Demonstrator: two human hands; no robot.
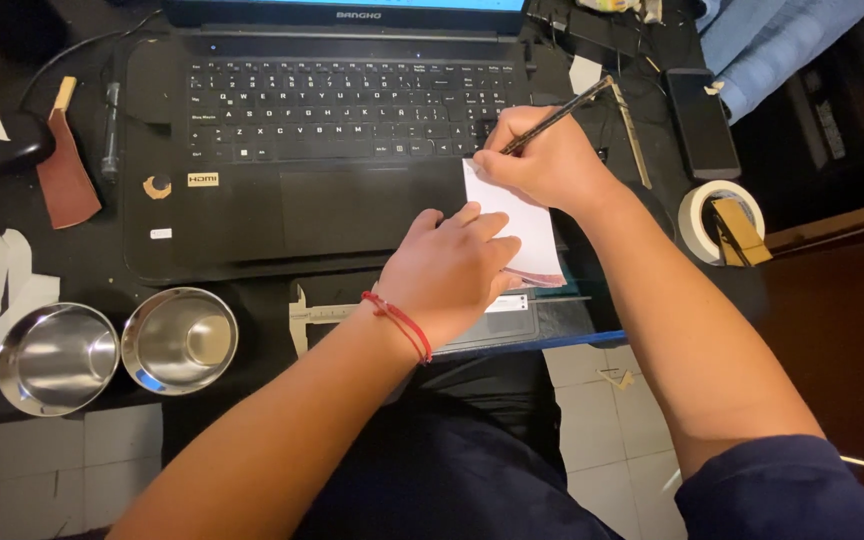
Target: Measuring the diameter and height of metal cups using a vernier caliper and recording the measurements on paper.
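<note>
My right hand [542, 162] grips a dark pencil [564, 112] with its tip down on the top edge of a small white paper pad [527, 225]. The pad lies on the right front corner of a black laptop [322, 150]. My left hand [452, 268], with a red string bracelet at the wrist, lies flat with its fingers pressing the pad's left side. Under that hand sits a metal caliper [317, 315], partly hidden.
Two steel bowls [57, 355] [180, 338] stand at the front left. A brown leather piece [64, 175], a pen [111, 130] and a black mouse [10, 140] lie left of the laptop. A tape roll [697, 215], a black phone [702, 122] and blue cloth [782, 40] are on the right.
</note>
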